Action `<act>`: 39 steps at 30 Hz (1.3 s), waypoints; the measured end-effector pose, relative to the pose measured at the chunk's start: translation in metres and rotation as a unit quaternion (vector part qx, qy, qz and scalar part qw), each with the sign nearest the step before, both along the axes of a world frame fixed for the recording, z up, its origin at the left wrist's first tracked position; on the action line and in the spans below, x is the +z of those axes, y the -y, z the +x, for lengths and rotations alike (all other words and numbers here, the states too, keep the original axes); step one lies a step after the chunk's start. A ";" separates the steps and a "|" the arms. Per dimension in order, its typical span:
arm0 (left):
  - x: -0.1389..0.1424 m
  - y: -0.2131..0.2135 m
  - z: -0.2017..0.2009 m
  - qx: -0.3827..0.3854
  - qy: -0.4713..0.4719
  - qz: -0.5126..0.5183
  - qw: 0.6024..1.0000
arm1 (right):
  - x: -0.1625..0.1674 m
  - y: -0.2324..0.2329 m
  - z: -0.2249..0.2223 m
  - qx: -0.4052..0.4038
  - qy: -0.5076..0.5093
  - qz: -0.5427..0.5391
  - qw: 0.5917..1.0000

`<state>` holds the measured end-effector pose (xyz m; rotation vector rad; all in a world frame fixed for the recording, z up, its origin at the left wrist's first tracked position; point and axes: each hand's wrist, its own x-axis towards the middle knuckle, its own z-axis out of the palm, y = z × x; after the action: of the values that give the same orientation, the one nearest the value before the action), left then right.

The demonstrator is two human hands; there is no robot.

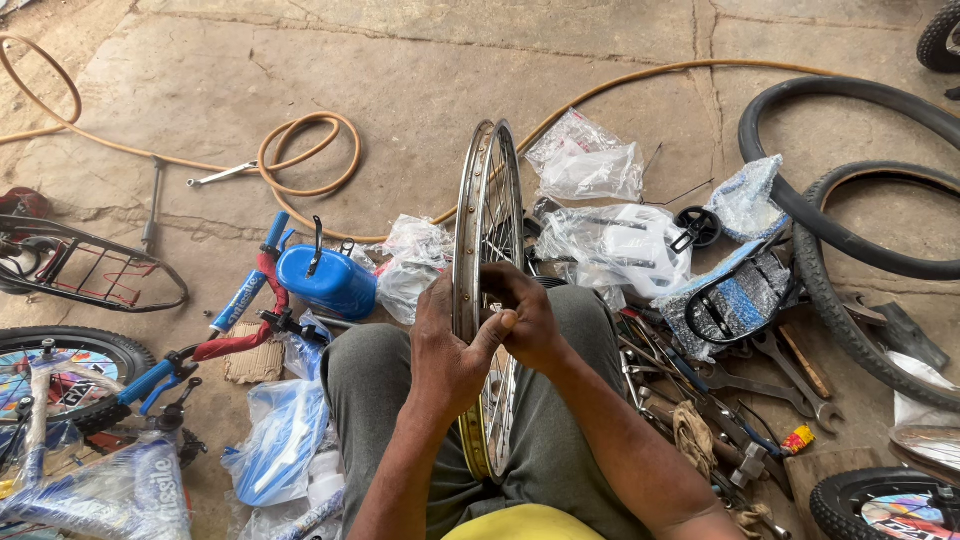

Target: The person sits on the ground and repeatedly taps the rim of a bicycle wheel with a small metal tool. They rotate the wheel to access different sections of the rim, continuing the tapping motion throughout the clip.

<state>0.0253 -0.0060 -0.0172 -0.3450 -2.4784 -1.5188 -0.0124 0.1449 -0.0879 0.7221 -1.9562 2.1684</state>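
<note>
While the wheel rim [487, 230] stands upright between the knees, head view: left hand [447, 350] clamped on its near edge, right hand [528, 318] with fingers pinched together at the spokes [500, 390]. Risks, as judged: rim tipping toward the blue can [327, 281] if the grip slackens; fingertip caught between spokes; loose wrenches [790, 375] and plastic bags [590, 160] nearby underfoot.

1. Silver wheel rim [487, 215] with a brass-yellow inner band.
2. Glossy blue can [328, 281].
3. Tan-orange hose [305, 150].
4. Black tyres [850, 215].
5. Grey trousers [372, 385].
6. Red-and-blue bicycle frame [240, 310].
</note>
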 end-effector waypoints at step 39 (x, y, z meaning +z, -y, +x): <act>0.009 0.001 -0.005 0.001 -0.040 0.001 0.999 | -0.022 -0.015 -0.023 0.149 0.073 -0.142 0.976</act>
<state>0.0205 -0.0074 -0.0085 -0.3950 -2.4146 -1.4762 -0.0352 0.1596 -0.1101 0.8736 -1.6287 2.6762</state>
